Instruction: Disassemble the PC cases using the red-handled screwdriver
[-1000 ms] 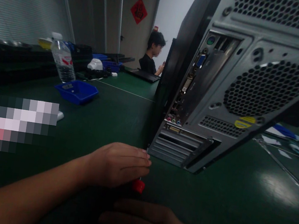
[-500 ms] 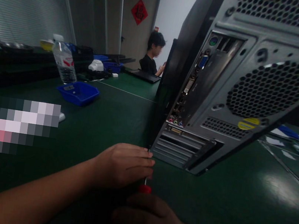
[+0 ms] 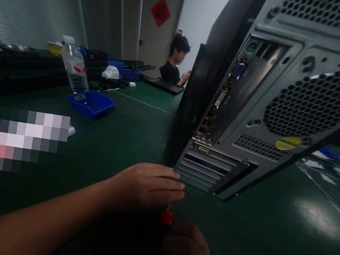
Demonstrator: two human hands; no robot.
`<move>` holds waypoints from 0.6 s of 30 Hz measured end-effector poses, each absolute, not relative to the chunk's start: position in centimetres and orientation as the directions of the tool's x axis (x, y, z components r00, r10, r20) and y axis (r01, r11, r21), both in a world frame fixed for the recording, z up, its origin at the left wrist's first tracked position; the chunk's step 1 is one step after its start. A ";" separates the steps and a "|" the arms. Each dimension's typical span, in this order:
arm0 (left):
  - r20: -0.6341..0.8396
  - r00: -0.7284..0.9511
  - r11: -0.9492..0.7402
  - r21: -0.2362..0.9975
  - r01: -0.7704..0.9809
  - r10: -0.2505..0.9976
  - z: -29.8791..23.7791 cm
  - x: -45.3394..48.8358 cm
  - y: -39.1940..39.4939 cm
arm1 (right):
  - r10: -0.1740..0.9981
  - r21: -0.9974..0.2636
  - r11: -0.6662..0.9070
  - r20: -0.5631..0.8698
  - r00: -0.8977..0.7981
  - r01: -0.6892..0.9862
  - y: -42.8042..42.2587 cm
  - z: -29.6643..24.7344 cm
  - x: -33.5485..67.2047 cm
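A computer tower case (image 3: 240, 172) stands on the green table, its metal back facing me. By its lower left corner is a screwdriver (image 3: 167, 218) with a red handle and thin metal shaft, pointing at the case. The handle sits in the closed fist of my right hand (image 3: 186, 249), which is in deep shadow. Across the shaft lie the fingers of my left hand (image 3: 148, 186), close together and curved around it near the case edge. My left thumb and the screwdriver's tip are hidden.
On the left are a blue plastic bin (image 3: 92, 105), a water bottle (image 3: 75, 66) and a pixelated pale object (image 3: 28, 134). A person (image 3: 175, 62) sits beyond the table. Papers and cloth-like items (image 3: 326, 168) lie at the right.
My right hand has turned and shifted right, its fingers now tucked into a tighter fist on the handle. My left fingers reach slightly farther right. The view has shifted a little.
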State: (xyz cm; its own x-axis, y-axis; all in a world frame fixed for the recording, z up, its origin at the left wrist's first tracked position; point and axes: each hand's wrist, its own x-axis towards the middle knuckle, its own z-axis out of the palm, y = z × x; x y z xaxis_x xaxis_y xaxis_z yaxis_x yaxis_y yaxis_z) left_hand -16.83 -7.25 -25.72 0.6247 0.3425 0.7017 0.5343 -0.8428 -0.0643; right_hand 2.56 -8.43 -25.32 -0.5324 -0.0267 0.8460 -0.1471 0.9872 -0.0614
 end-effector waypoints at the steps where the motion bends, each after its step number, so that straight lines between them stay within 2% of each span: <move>1: 0.720 0.606 -0.839 -0.062 0.541 0.338 -25.7 -16.7 -7.3 | -0.026 -0.062 0.988 0.838 -0.544 -0.142 -8.4 -25.4 2.4; 4: 0.747 0.592 -0.834 -0.093 0.543 0.303 -25.7 -16.4 -7.4 | -0.035 -0.069 0.985 0.821 -0.569 -0.160 -8.2 -25.3 2.1; 6: 0.740 0.606 -0.832 -0.118 0.542 0.290 -25.7 -16.5 -7.4 | -0.078 -0.027 0.986 0.790 -0.608 -0.162 -8.0 -25.0 2.0; 10: 0.689 0.668 -0.851 -0.143 0.505 0.281 -25.7 -17.0 -7.3 | -0.261 0.222 0.963 0.613 -0.746 -0.154 -7.8 -24.3 2.2; 11: 0.680 0.678 -0.854 -0.148 0.499 0.278 -25.7 -17.1 -7.2 | -0.277 0.245 0.956 0.580 -0.766 -0.160 -7.8 -24.1 2.3; 15: 0.648 0.702 -0.855 -0.149 0.497 0.295 -25.5 -17.2 -7.2 | -0.289 0.205 0.955 0.476 -0.831 -0.215 -7.7 -24.0 2.8; 18: 0.628 0.707 -0.861 -0.114 0.496 0.325 -25.4 -17.3 -7.2 | -0.277 0.156 0.961 0.549 -0.789 -0.229 -7.7 -24.2 3.0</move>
